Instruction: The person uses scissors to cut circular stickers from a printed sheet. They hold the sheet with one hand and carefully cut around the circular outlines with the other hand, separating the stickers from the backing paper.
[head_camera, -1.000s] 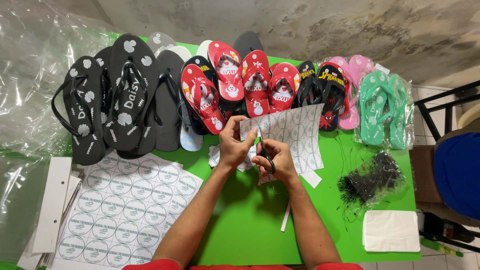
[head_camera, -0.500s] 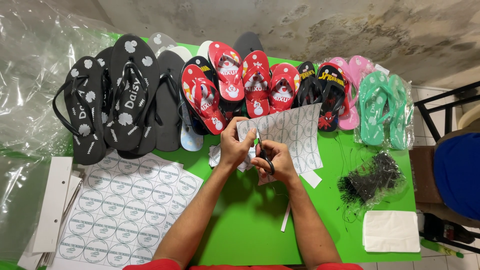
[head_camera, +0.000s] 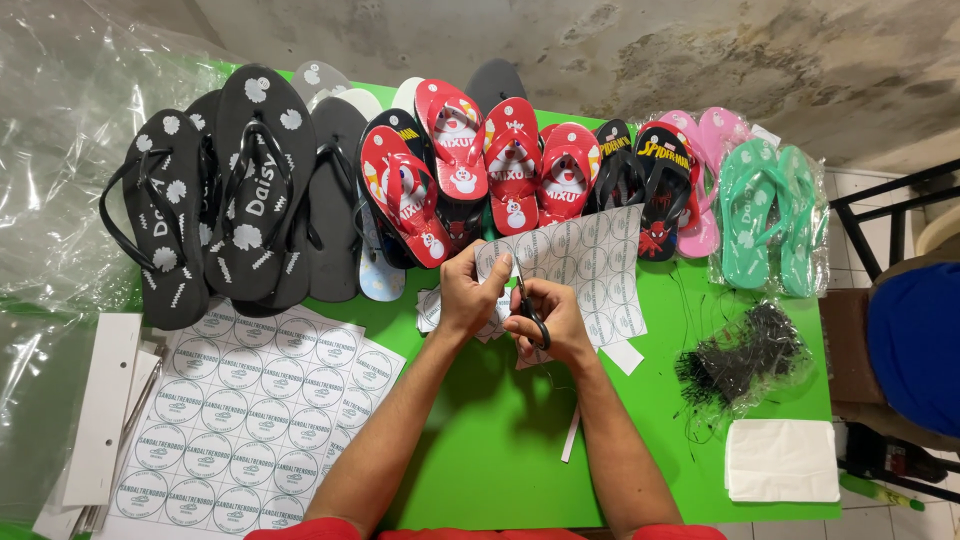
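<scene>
My right hand (head_camera: 553, 322) grips a pair of black-handled scissors (head_camera: 530, 310), blades pointing up into a white sheet of round labels (head_camera: 590, 265). My left hand (head_camera: 468, 293) pinches that sheet's left edge and holds it up off the green table (head_camera: 500, 450). Small cut label pieces (head_camera: 432, 308) lie under my left hand. A paper strip (head_camera: 571, 434) and a small offcut (head_camera: 624, 356) lie by my right forearm.
A row of flip-flops lines the far edge: black (head_camera: 250, 180), red (head_camera: 455, 150), pink (head_camera: 705, 180), mint green in plastic (head_camera: 765, 215). A full label sheet (head_camera: 240, 410) lies at left, a bag of black ties (head_camera: 745, 355) and folded white cloth (head_camera: 782, 458) at right.
</scene>
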